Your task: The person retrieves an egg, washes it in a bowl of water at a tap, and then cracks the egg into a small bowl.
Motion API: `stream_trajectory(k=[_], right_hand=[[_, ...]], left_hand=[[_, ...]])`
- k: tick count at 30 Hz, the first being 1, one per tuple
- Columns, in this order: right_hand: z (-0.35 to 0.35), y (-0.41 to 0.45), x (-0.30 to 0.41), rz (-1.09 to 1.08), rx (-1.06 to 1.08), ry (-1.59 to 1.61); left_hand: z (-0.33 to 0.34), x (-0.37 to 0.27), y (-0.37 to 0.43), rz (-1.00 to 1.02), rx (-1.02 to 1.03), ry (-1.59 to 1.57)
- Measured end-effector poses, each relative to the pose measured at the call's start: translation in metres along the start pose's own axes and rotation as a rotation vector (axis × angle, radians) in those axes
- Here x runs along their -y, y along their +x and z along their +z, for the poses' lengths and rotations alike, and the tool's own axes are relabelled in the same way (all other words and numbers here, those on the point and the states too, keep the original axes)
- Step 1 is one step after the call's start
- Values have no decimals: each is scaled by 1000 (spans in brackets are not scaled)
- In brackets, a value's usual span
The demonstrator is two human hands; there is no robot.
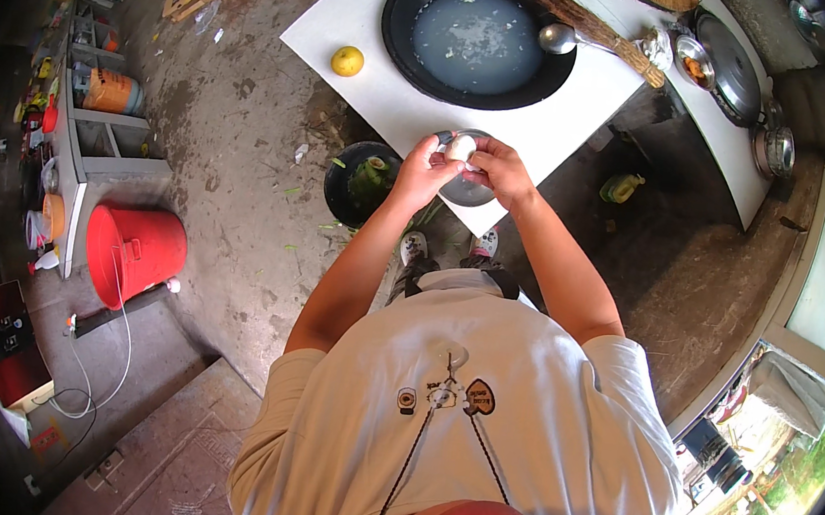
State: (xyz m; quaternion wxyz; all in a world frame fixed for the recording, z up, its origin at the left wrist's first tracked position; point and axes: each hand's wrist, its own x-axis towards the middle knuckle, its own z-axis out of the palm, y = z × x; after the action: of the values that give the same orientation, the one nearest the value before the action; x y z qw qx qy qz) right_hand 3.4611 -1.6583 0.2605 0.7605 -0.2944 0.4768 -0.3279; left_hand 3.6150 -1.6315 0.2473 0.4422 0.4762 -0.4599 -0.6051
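Note:
A pale, egg-shaped thing, apparently an egg point(462, 148), is held between the fingertips of my left hand point(426, 167) and my right hand point(503, 170). Whether its shell is on is too small to tell. Under both hands, a round grey bowl or plate point(470, 194) rests near the corner of the white counter point(427, 116); my fingers hide much of it. Beyond them, a large black wok point(400, 52) set into the counter contains cloudy water with pale bits floating in it. A metal ladle point(558, 39) leans at the wok's right side, beside a straw brush point(595, 22).
Left of the wok lies a yellow round fruit point(347, 61). A black bucket point(338, 208) with green plant matter stands on the floor below the counter. Farther right are a lidded pot point(730, 65) and a metal bowl of food point(681, 53). A red bucket point(100, 255) stands far left.

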Motion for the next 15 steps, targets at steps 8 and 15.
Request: stream_trajectory(k=[8,15], right_hand=[[6,-6,4,-42,-31,-32],[1,-9,3,-22,-7,4]], left_hand=[[-2,2,-1,29,-57,29],[-1,-6,-3,-45,-30,-131]])
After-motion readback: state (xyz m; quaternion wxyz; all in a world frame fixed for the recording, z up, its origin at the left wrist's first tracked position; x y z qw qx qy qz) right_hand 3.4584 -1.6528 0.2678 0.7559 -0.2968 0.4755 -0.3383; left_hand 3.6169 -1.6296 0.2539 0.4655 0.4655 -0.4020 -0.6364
